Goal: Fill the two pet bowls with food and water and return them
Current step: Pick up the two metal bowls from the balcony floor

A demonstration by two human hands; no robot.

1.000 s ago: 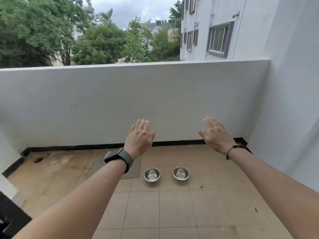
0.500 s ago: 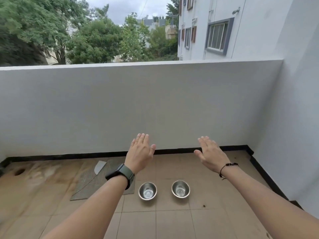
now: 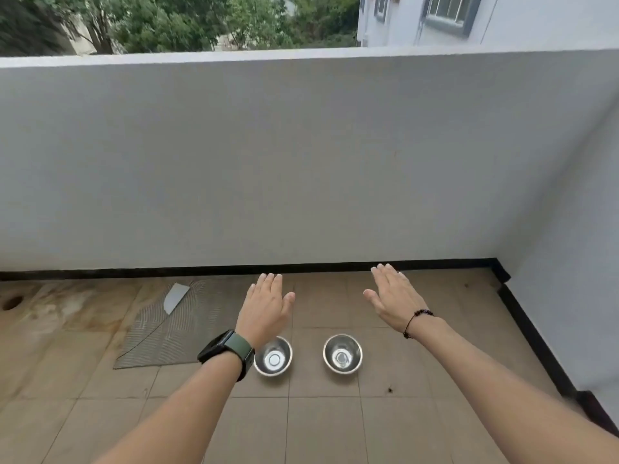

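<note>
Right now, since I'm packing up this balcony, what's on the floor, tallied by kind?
Steel pet bowls: 2 (left bowl, right bowl)
Floor mat: 1
White shard on the mat: 1
Total: 4

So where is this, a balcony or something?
Probably a balcony: a low white wall with trees beyond, a tiled floor, and two steel bowls on it.
</note>
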